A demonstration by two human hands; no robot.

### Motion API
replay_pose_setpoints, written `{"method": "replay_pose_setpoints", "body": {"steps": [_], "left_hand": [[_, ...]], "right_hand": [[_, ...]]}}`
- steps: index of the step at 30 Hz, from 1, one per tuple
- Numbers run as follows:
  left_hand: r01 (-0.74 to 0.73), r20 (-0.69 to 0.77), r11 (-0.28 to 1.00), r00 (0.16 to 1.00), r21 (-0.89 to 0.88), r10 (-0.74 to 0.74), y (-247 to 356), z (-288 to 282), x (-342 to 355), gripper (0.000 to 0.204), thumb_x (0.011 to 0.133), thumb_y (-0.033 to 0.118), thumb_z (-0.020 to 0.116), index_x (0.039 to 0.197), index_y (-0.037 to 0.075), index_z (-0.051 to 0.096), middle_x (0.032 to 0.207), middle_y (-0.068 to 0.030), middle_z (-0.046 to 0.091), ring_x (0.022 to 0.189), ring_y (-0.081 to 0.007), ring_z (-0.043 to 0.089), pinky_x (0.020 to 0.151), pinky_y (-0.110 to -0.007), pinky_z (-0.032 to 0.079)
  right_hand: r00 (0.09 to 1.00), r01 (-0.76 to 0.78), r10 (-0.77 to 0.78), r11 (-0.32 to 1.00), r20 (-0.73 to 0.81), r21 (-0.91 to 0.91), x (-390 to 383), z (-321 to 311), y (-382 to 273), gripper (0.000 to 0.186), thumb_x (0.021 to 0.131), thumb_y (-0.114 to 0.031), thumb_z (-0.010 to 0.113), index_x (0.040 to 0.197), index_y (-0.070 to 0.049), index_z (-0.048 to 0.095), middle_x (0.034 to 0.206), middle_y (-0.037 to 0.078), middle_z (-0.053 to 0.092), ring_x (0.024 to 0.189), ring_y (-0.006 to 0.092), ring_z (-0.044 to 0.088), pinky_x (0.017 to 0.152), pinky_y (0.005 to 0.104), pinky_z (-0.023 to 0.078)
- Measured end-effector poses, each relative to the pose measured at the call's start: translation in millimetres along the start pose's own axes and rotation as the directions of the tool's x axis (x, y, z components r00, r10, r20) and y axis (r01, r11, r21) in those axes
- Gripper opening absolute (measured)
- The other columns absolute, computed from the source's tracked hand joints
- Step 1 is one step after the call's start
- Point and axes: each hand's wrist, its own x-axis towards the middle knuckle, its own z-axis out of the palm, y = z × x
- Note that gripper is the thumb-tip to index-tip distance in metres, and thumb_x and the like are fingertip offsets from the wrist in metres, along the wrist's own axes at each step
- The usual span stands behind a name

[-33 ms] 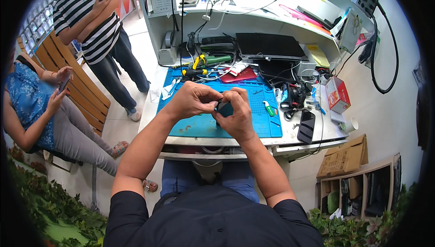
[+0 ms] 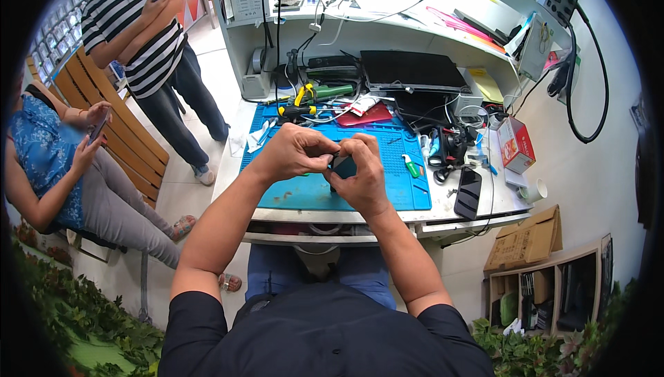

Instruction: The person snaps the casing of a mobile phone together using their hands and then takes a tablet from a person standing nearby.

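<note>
My left hand (image 2: 296, 151) and my right hand (image 2: 362, 175) meet over the blue work mat (image 2: 294, 194). Between their fingertips is a small dark piece (image 2: 337, 160), pinched from both sides; my fingers cover most of it, so its kind is unclear. Both hands are closed, thumbs and forefingers close together. Past my left hand, pliers with yellow and black handles (image 2: 296, 110) lie at the mat's far edge. A small green and white tube (image 2: 413, 166) rests on the mat to the right of my right hand.
A dark phone (image 2: 468, 194) lies at the table's right, near a red and white box (image 2: 516, 144) and a white cup (image 2: 535, 191). Tools, cables and a flat black screen (image 2: 413, 70) crowd the back. Two people with phones are at the left.
</note>
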Motion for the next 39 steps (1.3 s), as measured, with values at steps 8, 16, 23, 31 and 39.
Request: {"method": "replay_pose_setpoints", "body": {"steps": [8,16,23,31,39], "left_hand": [[0.104,0.131,0.994,0.986,0.022,-0.106,5,-14,18,0.018,0.084,0.007,0.084,0.099,-0.002,0.086,0.082,-0.0052,0.082,0.072,-0.0065,0.073,0.069,-0.024,0.059],[0.253,0.226,0.963,0.937,0.091,-0.268,16,-21,32,0.02,0.082,0.01,0.083,0.098,-0.003,0.084,0.083,-0.0072,0.082,0.076,-0.0091,0.076,0.073,-0.026,0.061],[0.289,0.26,0.952,0.916,0.099,-0.305,22,-23,38,0.017,0.086,0.006,0.084,0.1,-0.003,0.084,0.086,-0.0047,0.082,0.077,-0.0079,0.073,0.075,-0.026,0.061],[0.341,0.281,0.931,0.888,0.131,-0.364,32,-24,42,0.017,0.083,0.006,0.082,0.098,-0.003,0.084,0.083,-0.0046,0.08,0.074,-0.0083,0.071,0.073,-0.026,0.059],[0.319,0.281,0.937,0.895,0.141,-0.347,29,-24,42,0.016,0.083,0.007,0.082,0.096,-0.002,0.083,0.082,-0.0038,0.079,0.073,-0.0081,0.07,0.071,-0.026,0.058]], "right_hand": [[1.0,-0.006,0.007,1.0,-0.017,0.017,2,3,1,0.048,0.069,-0.003,0.097,0.105,-0.006,0.066,0.101,0.007,0.068,0.108,0.0348,0.062,0.09,0.0457,0.055],[0.999,-0.035,0.035,0.999,-0.025,0.015,4,3,0,0.047,0.068,-0.008,0.101,0.1,-0.006,0.067,0.1,0.008,0.069,0.106,0.0337,0.065,0.088,0.0449,0.055],[0.999,-0.023,0.024,1.0,-0.037,0.009,6,5,-1,0.044,0.071,-0.01,0.101,0.101,-0.006,0.068,0.098,0.007,0.068,0.104,0.0339,0.062,0.088,0.0459,0.055],[0.996,-0.091,0.091,0.996,0.003,-0.002,9,2,-6,0.043,0.071,-0.015,0.101,0.098,-0.005,0.069,0.095,0.008,0.068,0.102,0.0331,0.062,0.087,0.0455,0.054],[0.991,-0.136,0.136,0.991,0.02,-0.007,11,2,-7,0.043,0.069,-0.014,0.102,0.094,-0.005,0.068,0.093,0.008,0.067,0.098,0.0319,0.061,0.085,0.0448,0.053]]}}
